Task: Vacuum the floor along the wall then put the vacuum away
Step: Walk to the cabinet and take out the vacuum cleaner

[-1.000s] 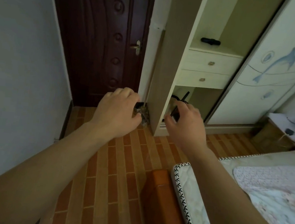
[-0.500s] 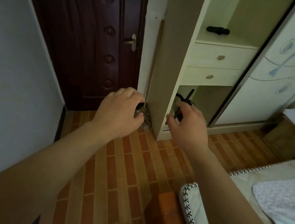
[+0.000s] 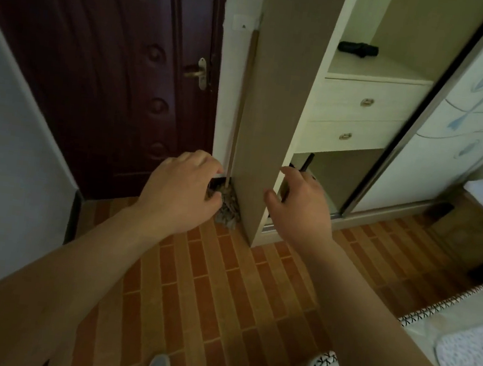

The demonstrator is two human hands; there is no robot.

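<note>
A black handle-like part (image 3: 309,161), possibly the vacuum, sticks up in the wardrobe's open lower compartment (image 3: 337,175); most of it is hidden behind my right hand. My right hand (image 3: 298,204) reaches toward it with thumb spread and fingers relaxed, holding nothing. My left hand (image 3: 182,191) is curled around a small dark flat object (image 3: 215,182), just in front of a mop (image 3: 229,208) standing in the gap between wall and wardrobe.
A dark wooden door (image 3: 110,77) is closed at the left, beside a grey wall (image 3: 5,156). The wardrobe side panel (image 3: 272,111) juts out between my hands. Drawers (image 3: 367,102) and a sliding door (image 3: 467,118) lie to the right. A bed corner (image 3: 442,341) is at lower right.
I have stepped closer to the wardrobe and the bed has slid out toward the lower right. Both hands stay stretched out, the right one nearer the lower compartment.
</note>
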